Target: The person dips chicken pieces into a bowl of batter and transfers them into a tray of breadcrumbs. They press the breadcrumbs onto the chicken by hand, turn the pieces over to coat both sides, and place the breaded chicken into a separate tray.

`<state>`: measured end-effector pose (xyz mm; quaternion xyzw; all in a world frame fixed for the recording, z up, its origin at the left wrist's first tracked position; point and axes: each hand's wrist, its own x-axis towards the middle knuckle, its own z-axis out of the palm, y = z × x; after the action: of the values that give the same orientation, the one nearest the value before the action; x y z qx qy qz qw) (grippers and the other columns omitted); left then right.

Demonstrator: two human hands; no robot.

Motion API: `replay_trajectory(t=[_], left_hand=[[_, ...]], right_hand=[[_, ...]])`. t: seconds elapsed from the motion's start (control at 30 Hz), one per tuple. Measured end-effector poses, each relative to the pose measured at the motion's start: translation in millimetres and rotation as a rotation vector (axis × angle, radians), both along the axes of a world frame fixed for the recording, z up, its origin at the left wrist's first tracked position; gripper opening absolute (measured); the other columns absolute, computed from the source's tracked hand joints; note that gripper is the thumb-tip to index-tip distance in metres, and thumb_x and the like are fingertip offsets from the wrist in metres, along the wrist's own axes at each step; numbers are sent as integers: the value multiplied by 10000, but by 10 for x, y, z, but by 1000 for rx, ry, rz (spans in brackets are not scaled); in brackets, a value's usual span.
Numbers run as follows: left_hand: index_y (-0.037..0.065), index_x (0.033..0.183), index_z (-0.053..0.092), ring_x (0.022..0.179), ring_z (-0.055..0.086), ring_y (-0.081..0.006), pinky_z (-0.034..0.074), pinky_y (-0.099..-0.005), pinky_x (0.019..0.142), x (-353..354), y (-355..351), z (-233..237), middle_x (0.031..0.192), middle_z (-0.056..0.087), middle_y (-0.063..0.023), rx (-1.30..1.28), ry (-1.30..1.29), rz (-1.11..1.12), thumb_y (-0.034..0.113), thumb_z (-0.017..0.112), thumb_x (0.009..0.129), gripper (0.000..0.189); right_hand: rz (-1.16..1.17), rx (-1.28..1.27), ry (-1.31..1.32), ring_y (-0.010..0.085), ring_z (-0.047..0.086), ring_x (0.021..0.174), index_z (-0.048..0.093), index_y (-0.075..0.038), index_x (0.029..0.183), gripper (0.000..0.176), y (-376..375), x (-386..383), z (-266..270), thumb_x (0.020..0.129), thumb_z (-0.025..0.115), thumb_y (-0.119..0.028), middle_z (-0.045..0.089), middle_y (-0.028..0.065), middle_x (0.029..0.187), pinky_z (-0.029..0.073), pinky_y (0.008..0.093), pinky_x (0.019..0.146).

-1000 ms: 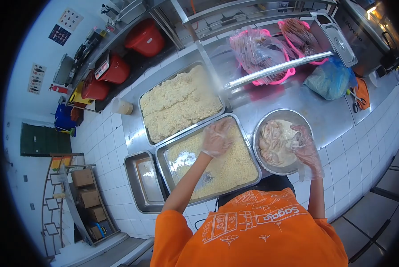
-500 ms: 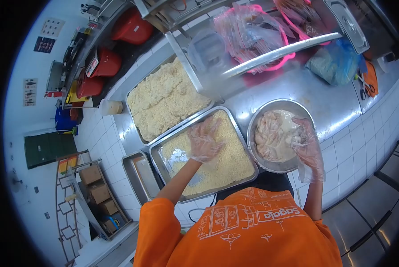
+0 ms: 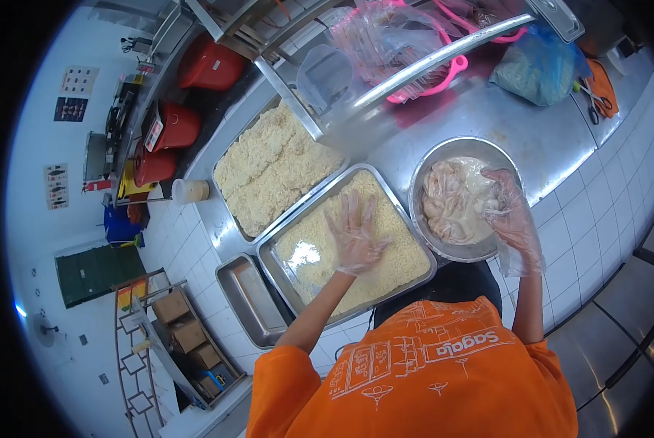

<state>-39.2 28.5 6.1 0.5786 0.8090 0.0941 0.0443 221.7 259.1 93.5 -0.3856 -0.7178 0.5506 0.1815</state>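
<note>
My left hand, in a clear plastic glove, has its fingers spread over pale crumbs in a metal tray. Nothing is in its grasp. At the right side of a round metal bowl, my gloved right hand has its fingers curled inward at the milky liquid. What they close on is hidden. Pieces of raw meat, apparently chicken, lie in the bowl's left part. Bare metal shows through the crumbs left of my left hand.
Behind stands a second tray heaped with crumb-coated food. A smaller metal pan is at the left and a plastic tub beyond it. A metal rail crosses above the counter near pink baskets. Scissors lie far right.
My left hand has shifted a little and spread its fingers wider over the crumbs. My right hand stays at the bowl's right side. The camera view has tilted and moved slightly.
</note>
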Motion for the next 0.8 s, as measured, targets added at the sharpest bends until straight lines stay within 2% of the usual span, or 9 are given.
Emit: replay_trajectory(t=[0.03, 0.13, 0.23, 0.37, 0.47, 0.53, 0.63, 0.73, 0.8], left_hand=[[103, 1609, 256, 1568, 12, -382, -147, -643, 1176, 3, -4, -16, 1682, 120, -206, -15, -12, -44, 686, 418, 934, 906], [183, 1632, 187, 1570, 15, -352, -137, -662, 1179, -22, 2, -19, 1695, 106, -148, -114, -7, -33, 778, 344, 921, 940], [165, 1632, 187, 1571, 18, -348, -127, -661, 1182, -40, 42, 17, 1696, 113, -137, -137, -28, -40, 788, 356, 908, 969], [76, 1596, 268, 1560, 77, -385, -88, -642, 1194, -26, 44, 52, 1670, 188, -175, -56, -69, -36, 658, 477, 913, 921], [65, 1555, 345, 1531, 180, -375, -8, -609, 1217, -96, 37, 14, 1610, 320, -171, 140, -189, -9, 558, 513, 920, 821], [61, 1517, 402, 1491, 277, -358, 65, -587, 1222, -208, 64, -36, 1545, 428, -156, 293, -376, 40, 487, 531, 919, 746], [131, 1457, 500, 1343, 445, -312, 127, -567, 1217, -540, 127, -12, 1400, 544, -104, 253, -362, -36, 462, 554, 941, 614], [178, 1437, 519, 1254, 493, -283, 159, -548, 1203, -520, 254, 49, 1326, 564, -79, 124, -77, -68, 448, 566, 926, 580], [209, 1436, 522, 1260, 494, -270, 146, -542, 1210, -465, 248, 3, 1332, 564, -69, 133, -11, -99, 446, 561, 929, 561]], right_hand=[[-3, -18, 13, 236, 503, 1275, 545, -78, 1338, 639, -1, -7, 4, 757, 780, -201, 538, 87, 1301, 382, 358, 1095], [-20, -35, 20, 230, 495, 1274, 542, -75, 1343, 657, -2, -17, -19, 750, 783, -220, 535, 85, 1309, 376, 355, 1098], [-34, -64, 36, 227, 492, 1268, 539, -72, 1346, 674, 9, -50, 5, 742, 787, -237, 533, 85, 1309, 371, 348, 1096], [-12, -34, 4, 218, 497, 1253, 535, -67, 1340, 663, -10, -74, 90, 742, 782, -214, 537, 85, 1291, 374, 338, 1085], [17, 52, 61, 267, 576, 1095, 518, -92, 1326, 607, -23, -60, -14, 759, 733, -128, 603, 112, 1226, 447, 371, 993], [35, 19, 12, 221, 528, 1181, 525, -88, 1339, 630, -63, -43, 17, 758, 761, -154, 563, 75, 1261, 405, 346, 1044], [48, 23, -3, 198, 503, 1223, 527, -94, 1349, 642, -35, -24, -9, 764, 777, -177, 544, 49, 1279, 383, 334, 1069], [62, 29, 20, 198, 502, 1219, 522, -98, 1356, 651, -55, -9, -61, 770, 786, -199, 543, 48, 1277, 383, 336, 1070], [52, 17, 16, 199, 501, 1220, 520, -98, 1361, 663, -49, -23, -45, 772, 797, -222, 541, 50, 1280, 381, 339, 1072]])
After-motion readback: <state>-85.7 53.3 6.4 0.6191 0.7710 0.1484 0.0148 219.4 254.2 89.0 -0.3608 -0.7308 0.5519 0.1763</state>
